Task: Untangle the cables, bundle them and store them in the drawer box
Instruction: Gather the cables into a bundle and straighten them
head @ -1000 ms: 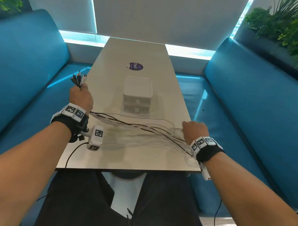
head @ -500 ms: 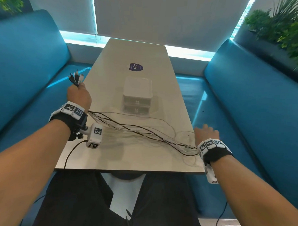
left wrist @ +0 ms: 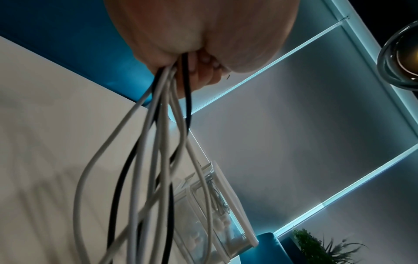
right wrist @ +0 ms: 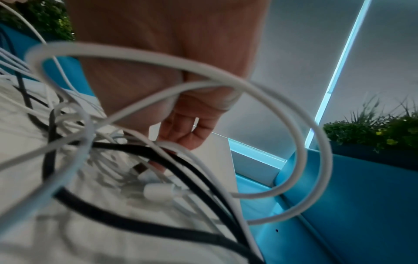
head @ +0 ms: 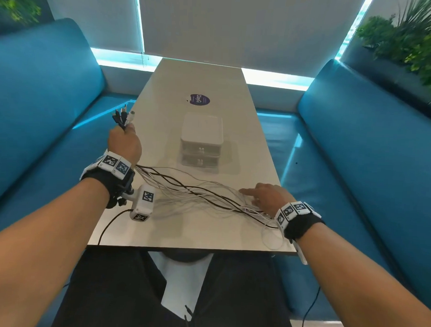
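While the left hand [head: 124, 142] is raised above the near left edge of the counter [head: 220, 75], its fingers [left wrist: 204, 71] are curled tightly around a bunch of white and black cables [head: 196, 190], and the plug ends [head: 123, 116] stick up out of the fist toward the far side. From this fist the cables run down and to the right, across the near part of the counter, to the right hand [head: 267, 195] at the near right side. The right hand lies low on the cables with its fingers [right wrist: 185, 130] only loosely bent and reaching to the left; in the right wrist view the fingertips touch a white cable, but they do not close around it. Near this hand the cables are loose and crossed, some white plugs [right wrist: 158, 193] lie on the counter, and one white loop [head: 271, 236] reaches the near right corner. The white drawer box [head: 201, 141] stands in the middle of the counter, farther away than the cables, with its two drawers facing the person and both closed. Beyond it there is a round purple sticker [head: 199, 100]. Blue benches [head: 371, 149] stand on both sides.
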`<action>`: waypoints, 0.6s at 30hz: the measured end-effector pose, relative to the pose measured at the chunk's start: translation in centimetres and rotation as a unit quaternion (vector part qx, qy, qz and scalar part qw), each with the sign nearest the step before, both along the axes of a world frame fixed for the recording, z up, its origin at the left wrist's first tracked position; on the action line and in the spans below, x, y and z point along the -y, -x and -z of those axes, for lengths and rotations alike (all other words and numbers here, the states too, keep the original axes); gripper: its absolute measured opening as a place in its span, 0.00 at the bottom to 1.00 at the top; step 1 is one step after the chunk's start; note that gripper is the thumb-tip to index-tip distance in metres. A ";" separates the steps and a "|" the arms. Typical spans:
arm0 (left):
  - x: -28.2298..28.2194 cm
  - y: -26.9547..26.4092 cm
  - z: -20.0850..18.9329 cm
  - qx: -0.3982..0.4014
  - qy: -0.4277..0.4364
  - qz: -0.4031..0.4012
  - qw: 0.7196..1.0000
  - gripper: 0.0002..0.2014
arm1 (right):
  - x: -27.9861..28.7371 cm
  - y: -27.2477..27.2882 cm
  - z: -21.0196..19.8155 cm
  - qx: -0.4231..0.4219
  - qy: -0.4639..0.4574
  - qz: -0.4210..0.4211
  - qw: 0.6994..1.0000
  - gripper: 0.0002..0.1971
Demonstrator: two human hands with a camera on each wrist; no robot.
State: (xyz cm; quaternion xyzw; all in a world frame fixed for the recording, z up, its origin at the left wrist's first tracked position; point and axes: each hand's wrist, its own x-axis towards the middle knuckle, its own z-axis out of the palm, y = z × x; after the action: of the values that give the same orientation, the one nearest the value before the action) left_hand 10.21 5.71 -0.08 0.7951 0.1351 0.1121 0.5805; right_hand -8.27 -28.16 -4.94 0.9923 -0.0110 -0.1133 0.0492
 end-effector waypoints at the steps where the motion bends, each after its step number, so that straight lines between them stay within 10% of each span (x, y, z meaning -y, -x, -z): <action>1: 0.1 0.1 0.0 -0.002 -0.003 0.002 1.000 0.24 | -0.1 0.1 0.0 0.001 0.006 0.003 1.000 0.23; 12: -1.9 0.5 -1.4 0.033 -0.037 -0.036 0.998 0.21 | 2.3 2.3 -1.2 -0.013 0.109 0.286 0.952 0.03; 18: -2.7 1.0 -0.9 0.026 -0.054 -0.060 0.996 0.21 | 4.6 4.4 -1.4 -0.041 0.130 0.336 0.932 0.09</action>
State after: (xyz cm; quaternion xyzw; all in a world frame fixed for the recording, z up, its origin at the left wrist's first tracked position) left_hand 9.26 8.45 0.81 0.8127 0.1611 0.1745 0.5321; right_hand -12.68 -32.78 -3.52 0.9100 -0.3564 -0.1611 0.1376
